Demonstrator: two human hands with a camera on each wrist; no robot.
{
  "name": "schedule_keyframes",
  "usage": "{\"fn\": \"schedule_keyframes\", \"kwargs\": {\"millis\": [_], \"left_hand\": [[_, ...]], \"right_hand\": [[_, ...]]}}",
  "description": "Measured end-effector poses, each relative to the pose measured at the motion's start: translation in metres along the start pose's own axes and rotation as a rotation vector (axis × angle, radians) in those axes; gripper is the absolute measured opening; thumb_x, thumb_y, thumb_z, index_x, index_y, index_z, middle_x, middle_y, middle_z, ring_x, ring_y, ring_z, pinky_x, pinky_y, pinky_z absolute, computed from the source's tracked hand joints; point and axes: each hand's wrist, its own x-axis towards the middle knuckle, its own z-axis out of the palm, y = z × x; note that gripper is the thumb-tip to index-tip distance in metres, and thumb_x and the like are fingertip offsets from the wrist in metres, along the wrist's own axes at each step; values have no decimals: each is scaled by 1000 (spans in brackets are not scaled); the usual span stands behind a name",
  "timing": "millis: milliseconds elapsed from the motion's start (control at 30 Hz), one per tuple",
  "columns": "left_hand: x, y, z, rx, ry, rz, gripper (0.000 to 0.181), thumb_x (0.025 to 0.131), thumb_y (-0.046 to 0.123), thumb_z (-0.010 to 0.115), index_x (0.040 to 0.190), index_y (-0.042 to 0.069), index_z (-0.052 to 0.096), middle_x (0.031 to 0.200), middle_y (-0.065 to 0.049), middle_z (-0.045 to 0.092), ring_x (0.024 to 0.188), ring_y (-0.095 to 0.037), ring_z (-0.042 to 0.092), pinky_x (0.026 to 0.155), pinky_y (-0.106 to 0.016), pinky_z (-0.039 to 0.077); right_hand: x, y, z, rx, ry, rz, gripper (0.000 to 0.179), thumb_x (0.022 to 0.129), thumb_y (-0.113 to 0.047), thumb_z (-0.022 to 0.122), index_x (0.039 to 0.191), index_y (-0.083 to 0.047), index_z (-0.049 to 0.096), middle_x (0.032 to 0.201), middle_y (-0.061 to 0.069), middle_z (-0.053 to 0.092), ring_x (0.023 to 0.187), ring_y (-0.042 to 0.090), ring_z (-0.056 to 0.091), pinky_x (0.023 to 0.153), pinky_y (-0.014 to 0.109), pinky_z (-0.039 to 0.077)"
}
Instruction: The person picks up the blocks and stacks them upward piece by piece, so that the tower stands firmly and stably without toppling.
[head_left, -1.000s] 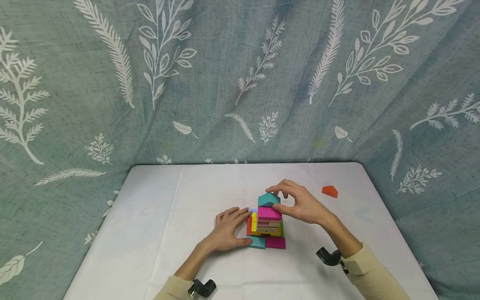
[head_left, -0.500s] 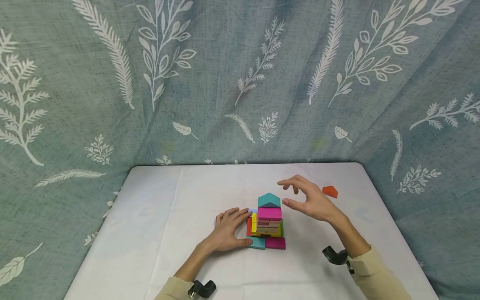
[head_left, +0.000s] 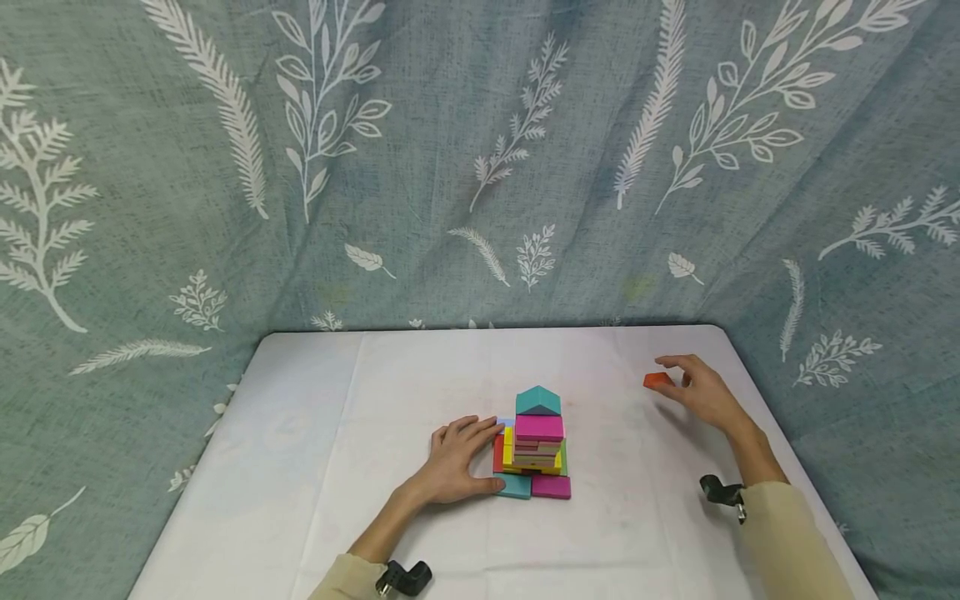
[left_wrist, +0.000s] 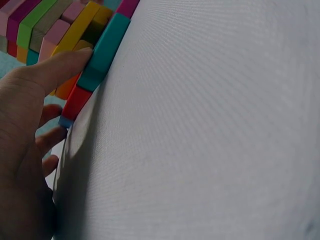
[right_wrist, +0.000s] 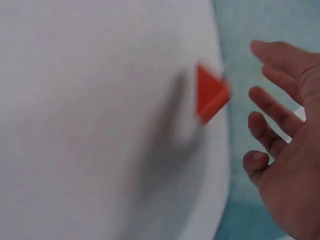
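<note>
A stack of coloured wooden blocks stands mid-table, topped by a teal roof-shaped block [head_left: 538, 402] on a magenta block [head_left: 538, 429]. My left hand [head_left: 459, 462] rests against the stack's lower left side, fingers spread. In the left wrist view its thumb touches a teal base block [left_wrist: 107, 50], while the other fingers reach round by a red block [left_wrist: 77, 101]. To the right, my right hand [head_left: 705, 392] is at a lone orange block [head_left: 654, 380], thumb and fingers parted around it. The right wrist view shows a gap between the fingers and that block.
The blocks stand on a white-covered table [head_left: 405, 367]. A blue-green leaf-patterned curtain [head_left: 450, 167] hangs behind and beside it. Black wrist cameras sit at both sleeves, the right one [head_left: 720, 490] close over the table. A magenta base block [head_left: 551, 487] lies at the stack's front.
My right hand has let go of the teal roof-shaped block, leaving it on top of the stack, and moved right to the orange block. The left hand has stayed put.
</note>
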Motion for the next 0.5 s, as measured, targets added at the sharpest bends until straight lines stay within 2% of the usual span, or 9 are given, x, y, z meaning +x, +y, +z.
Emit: {"fn": "schedule_keyframes", "kwargs": {"millis": [100, 233, 500], "left_hand": [[-1, 0, 1, -5, 4, 5, 87, 82, 66, 65, 156, 27, 39, 161, 2, 35, 147, -31, 23, 106, -60, 18], [0, -1, 1, -3, 3, 7, 88, 83, 67, 65, 156, 27, 39, 161, 2, 35, 147, -31, 23, 107, -60, 18], [0, 1, -2, 1, -20, -19, 87, 82, 66, 66, 156, 28, 38, 162, 4, 33, 148, -30, 22, 109, -60, 17]], "right_hand": [[2, 20, 2, -30, -19, 59, 54, 95, -29, 72, 140, -3, 56, 136, 25, 51, 103, 36, 52, 80, 45, 46], [5, 36, 7, -36, -28, 110, 54, 94, -28, 72, 138, -2, 57, 135, 28, 52, 108, 39, 53, 87, 52, 47], [7, 44, 13, -13, -8, 116, 53, 95, -30, 71, 136, 1, 57, 132, 26, 54, 112, 40, 53, 93, 55, 45]]}}
